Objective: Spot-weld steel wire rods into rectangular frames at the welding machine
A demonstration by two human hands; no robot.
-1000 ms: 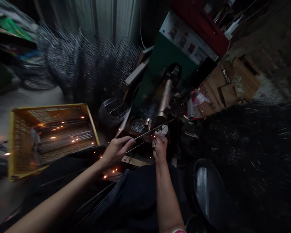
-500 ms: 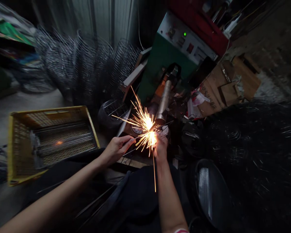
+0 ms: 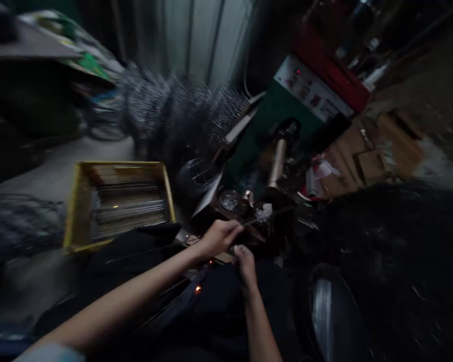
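Observation:
My left hand (image 3: 219, 237) is closed in a pinch on a thin metal wire (image 3: 253, 220), which sticks out to the right of the fingertips. Just below and to the right, my right hand (image 3: 245, 262) has its fingers curled; whether anything is in them is blurred. Both hands are over my lap, in front of a green spot welder (image 3: 257, 118). Its thick cylindrical arm (image 3: 278, 163) points down towards me, apart from the hands. A crumpled whitish piece (image 3: 264, 213) lies beyond the wire. Small glowing sparks (image 3: 198, 288) show below my left forearm.
On the left stands a yellow plastic crate (image 3: 169, 193) with metal rods (image 3: 132, 206) in it. Wire racks (image 3: 184, 110) are stacked behind. A round dish (image 3: 229, 200) sits by the welder, cardboard boxes (image 3: 370, 163) to its right. Dark piled items fill the right side.
The big spray of sparks has died away. Both hands have drawn back from the welder's arm towards my lap. The panel light has turned from green to red, and the view has swung left.

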